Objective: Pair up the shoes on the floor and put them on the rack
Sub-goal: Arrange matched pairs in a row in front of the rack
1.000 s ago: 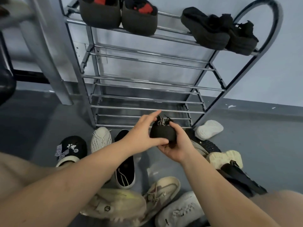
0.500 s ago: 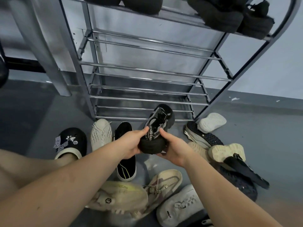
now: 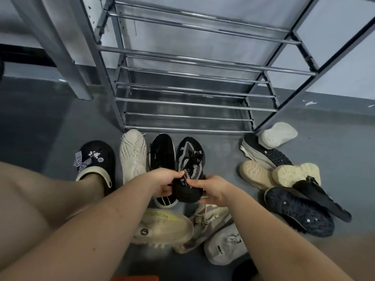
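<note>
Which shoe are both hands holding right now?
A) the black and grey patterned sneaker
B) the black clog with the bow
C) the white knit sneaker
A: the left hand and the right hand both grip the heel end of the black and grey patterned sneaker; its toe points toward the rack.

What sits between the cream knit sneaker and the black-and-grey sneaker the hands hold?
In the head view, one black slip-on shoe with a white sole lies between the cream knit sneaker and the black-and-grey sneaker, toe toward the rack.
</note>
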